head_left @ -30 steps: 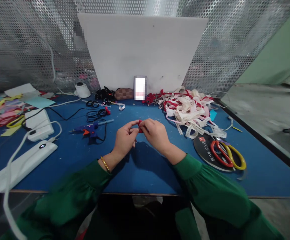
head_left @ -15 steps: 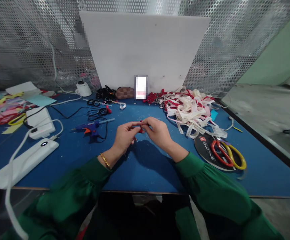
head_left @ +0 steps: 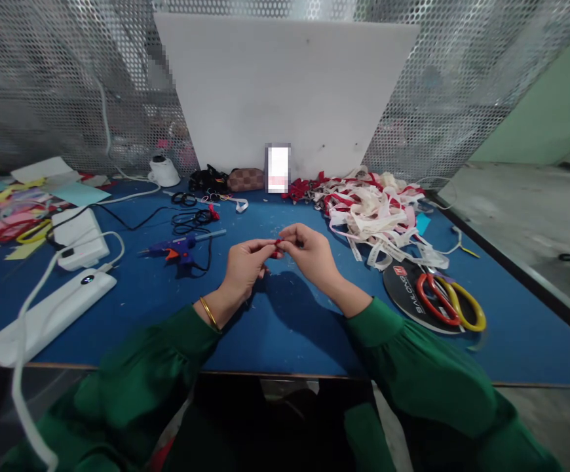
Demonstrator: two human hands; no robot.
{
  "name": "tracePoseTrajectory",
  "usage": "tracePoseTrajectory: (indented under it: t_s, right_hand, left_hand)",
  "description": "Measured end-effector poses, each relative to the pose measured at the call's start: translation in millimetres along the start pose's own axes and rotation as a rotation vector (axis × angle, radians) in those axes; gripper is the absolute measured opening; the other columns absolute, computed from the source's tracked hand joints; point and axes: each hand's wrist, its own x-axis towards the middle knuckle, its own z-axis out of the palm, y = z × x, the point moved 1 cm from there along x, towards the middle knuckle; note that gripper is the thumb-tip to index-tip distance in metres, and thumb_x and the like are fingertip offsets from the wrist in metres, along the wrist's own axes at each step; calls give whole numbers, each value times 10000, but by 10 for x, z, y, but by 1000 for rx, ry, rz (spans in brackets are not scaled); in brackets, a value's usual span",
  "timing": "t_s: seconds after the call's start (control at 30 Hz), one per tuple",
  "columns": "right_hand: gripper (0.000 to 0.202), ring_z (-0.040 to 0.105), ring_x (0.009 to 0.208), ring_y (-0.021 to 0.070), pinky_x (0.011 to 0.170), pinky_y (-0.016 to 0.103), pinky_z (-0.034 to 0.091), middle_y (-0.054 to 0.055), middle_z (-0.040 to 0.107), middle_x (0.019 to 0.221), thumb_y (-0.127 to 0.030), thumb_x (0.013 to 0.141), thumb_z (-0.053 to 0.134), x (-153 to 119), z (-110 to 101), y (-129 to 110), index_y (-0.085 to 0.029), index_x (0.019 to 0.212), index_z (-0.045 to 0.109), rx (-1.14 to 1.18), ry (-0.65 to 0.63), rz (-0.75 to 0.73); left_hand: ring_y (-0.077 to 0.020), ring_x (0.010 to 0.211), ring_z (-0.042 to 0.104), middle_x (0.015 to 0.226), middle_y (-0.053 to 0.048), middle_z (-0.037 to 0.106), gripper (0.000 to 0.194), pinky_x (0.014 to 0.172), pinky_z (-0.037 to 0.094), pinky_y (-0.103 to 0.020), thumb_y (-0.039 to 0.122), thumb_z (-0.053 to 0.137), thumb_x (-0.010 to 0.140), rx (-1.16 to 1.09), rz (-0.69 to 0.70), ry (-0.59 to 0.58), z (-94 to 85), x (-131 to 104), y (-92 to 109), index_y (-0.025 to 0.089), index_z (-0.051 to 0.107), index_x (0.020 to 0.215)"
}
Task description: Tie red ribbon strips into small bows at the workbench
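Over the middle of the blue table (head_left: 285, 341), both hands meet at a small red piece (head_left: 278, 244). My left hand (head_left: 246, 265) pinches it from the left between thumb and fingers. From the right, my right hand (head_left: 309, 255) has its thumb and index finger closed on the same piece, its other fingers curled. Much of the piece is hidden by the fingertips, so its exact shape cannot be made out. A blue glue gun (head_left: 179, 251) with an orange trigger lies left of my left hand.
At the right lie tangled white and red ribbons (head_left: 373, 213), a black disc (head_left: 398, 292) and red and yellow-handled scissors (head_left: 466, 308). At the left are white power strips (head_left: 52, 314), cables and coloured sheets (head_left: 76, 193). A phone (head_left: 278, 169) leans on the white board (head_left: 285, 85).
My right index finger has lifted and bent away slightly from the left fingertips. A bit more of the red piece shows between the hands.
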Motion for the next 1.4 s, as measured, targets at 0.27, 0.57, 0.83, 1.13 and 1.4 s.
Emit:
tracePoseTrajectory:
  t_s: [0.27, 0.57, 0.83, 1.13, 1.4]
  right_hand:
    - [90, 643, 781, 179, 739, 310, 440, 41, 723, 858, -231, 894, 542, -54, -33, -82, -221, 916, 629, -384, 33, -264]
    - [194, 655, 909, 204, 854, 363, 417, 58, 734, 901, -296, 961, 497, 10, -150, -97, -218, 948, 673, -494, -103, -582]
    - [129, 665, 909, 178, 886, 343, 450, 21, 742, 949, -318, 922, 588, 59, -188, -21, -249, 968, 686, -341, -187, -565]
    - [116, 652, 840, 150, 759, 271, 484, 25, 713, 907, -198, 883, 600, 46, -165, -18, -207, 982, 659, -264, -158, -369]
    - [128, 629, 798, 153, 707, 268, 467, 32, 686, 858, -250, 868, 610, 26, -157, -64, -198, 975, 659, -232, -171, -296]
  left_hand:
    - [-31, 332, 408, 648, -45, 702, 202, 403, 379, -200, 302, 734, 682, -2, -27, -13, -2, 14, 9, 121, 702, 765]
    - [-9, 341, 355, 652, -44, 687, 188, 429, 365, -193, 296, 738, 693, 21, -129, -184, -65, 1, 64, 123, 702, 757]
    - [-17, 405, 390, 676, -53, 670, 294, 400, 224, -169, 359, 795, 653, 29, -219, -396, -131, 48, 70, 114, 720, 797]
    - [-45, 450, 470, 683, -48, 682, 229, 451, 308, -178, 322, 728, 706, 103, -176, -365, -116, 41, 102, 118, 701, 807]
    - [-75, 475, 528, 674, -52, 680, 206, 457, 332, -200, 281, 711, 692, 49, -190, -385, -103, 30, 121, 114, 700, 813]
